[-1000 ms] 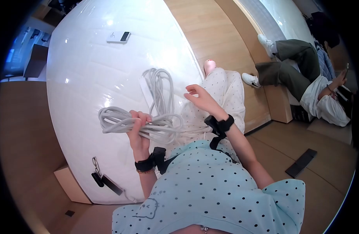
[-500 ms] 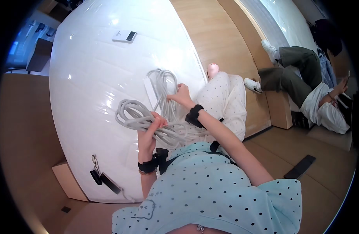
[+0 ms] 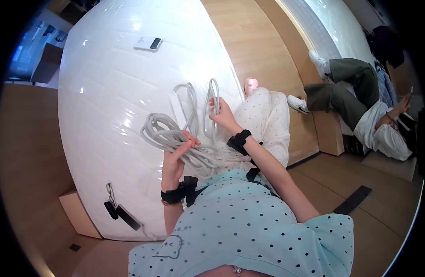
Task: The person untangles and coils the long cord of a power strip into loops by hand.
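Observation:
My left hand [image 3: 179, 154] is wrapped round a thick bundle of looped grey cable [image 3: 158, 131], its coils spreading to the left and down toward my lap. Raised to the right, my right hand [image 3: 223, 114] grips a smaller set of loops from the same grey cord. Between the two hands, more loops lie on the plastic-covered mattress beside a white power strip [image 3: 178, 110]. The strip is partly hidden by the cable. Black bands circle both of my wrists.
On the mattress [image 3: 101, 120] lie a white box with a dark panel [image 3: 148, 44] and a dark object with a strap [image 3: 128, 217]. At the right, another person [image 3: 355, 94] sits with a phone. A dark flat strip [image 3: 353, 200] lies on the floor.
My right hand has lifted several cable loops away to the right, apart from those by the power strip. My left hand keeps its hold on the bundle, nearly in place.

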The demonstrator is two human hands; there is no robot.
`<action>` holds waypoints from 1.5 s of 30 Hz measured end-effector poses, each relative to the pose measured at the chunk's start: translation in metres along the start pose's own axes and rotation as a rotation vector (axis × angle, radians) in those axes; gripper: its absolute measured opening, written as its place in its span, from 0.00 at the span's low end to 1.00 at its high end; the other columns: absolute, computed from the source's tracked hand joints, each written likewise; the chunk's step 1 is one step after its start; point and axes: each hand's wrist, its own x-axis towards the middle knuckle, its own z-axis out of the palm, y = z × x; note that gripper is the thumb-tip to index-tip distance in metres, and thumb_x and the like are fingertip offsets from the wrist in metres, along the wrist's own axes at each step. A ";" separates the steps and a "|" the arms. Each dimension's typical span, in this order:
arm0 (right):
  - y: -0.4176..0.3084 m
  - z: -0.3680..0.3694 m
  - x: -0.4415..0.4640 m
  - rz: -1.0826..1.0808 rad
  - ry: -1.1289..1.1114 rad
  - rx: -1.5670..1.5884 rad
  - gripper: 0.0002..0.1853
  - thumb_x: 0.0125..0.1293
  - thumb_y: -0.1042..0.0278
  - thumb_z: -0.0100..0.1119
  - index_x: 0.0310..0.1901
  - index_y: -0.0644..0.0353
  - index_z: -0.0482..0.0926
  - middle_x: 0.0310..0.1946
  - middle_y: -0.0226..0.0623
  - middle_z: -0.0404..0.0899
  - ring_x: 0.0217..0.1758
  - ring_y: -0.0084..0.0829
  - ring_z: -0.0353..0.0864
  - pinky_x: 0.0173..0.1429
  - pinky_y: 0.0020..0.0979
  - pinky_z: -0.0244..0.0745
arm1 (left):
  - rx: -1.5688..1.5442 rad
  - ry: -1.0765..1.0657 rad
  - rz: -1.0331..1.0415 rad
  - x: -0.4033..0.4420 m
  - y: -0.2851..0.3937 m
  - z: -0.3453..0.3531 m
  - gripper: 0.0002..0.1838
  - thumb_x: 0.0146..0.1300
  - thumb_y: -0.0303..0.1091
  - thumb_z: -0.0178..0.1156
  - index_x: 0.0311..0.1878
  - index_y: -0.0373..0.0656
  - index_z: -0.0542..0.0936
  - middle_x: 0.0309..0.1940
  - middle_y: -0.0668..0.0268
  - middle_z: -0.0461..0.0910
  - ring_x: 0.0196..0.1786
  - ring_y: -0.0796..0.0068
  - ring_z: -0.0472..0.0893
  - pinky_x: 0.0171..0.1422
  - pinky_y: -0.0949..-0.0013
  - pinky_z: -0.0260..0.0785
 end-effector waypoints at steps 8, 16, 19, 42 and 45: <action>0.014 -0.018 -0.002 0.225 0.228 0.025 0.20 0.51 0.75 0.58 0.47 0.66 0.67 0.43 0.46 0.74 0.40 0.36 0.78 0.41 0.30 0.72 | 0.164 0.165 -0.068 0.000 -0.002 -0.004 0.05 0.59 0.28 0.59 0.36 0.39 0.74 0.30 0.67 0.73 0.40 0.72 0.75 0.51 0.68 0.64; -0.022 -0.022 0.004 -0.038 0.242 -0.439 0.23 0.52 0.71 0.60 0.49 0.67 0.65 0.45 0.50 0.71 0.47 0.48 0.74 0.48 0.38 0.73 | 0.143 0.187 -0.057 0.005 0.000 0.000 0.07 0.61 0.29 0.58 0.40 0.39 0.72 0.32 0.67 0.74 0.42 0.74 0.74 0.50 0.69 0.65; -0.016 -0.021 0.020 0.008 0.347 -0.529 0.23 0.52 0.68 0.63 0.47 0.69 0.66 0.39 0.50 0.74 0.39 0.46 0.76 0.44 0.38 0.72 | 0.164 0.148 -0.049 0.004 0.001 0.003 0.08 0.61 0.29 0.58 0.41 0.39 0.72 0.32 0.66 0.74 0.42 0.74 0.74 0.50 0.69 0.65; -0.087 -0.078 -0.009 0.001 -0.083 0.439 0.09 0.53 0.79 0.63 0.37 0.63 0.78 0.43 0.37 0.79 0.49 0.28 0.78 0.51 0.25 0.72 | 0.156 0.294 0.048 0.002 0.026 -0.020 0.08 0.61 0.27 0.57 0.42 0.38 0.72 0.32 0.64 0.73 0.41 0.71 0.74 0.48 0.68 0.66; -0.122 -0.079 -0.022 -0.032 -0.230 0.487 0.10 0.52 0.78 0.64 0.38 0.62 0.79 0.43 0.38 0.80 0.48 0.28 0.79 0.51 0.26 0.72 | 0.177 0.333 0.024 -0.002 0.025 -0.018 0.08 0.61 0.28 0.58 0.41 0.38 0.72 0.31 0.64 0.73 0.40 0.71 0.73 0.48 0.68 0.66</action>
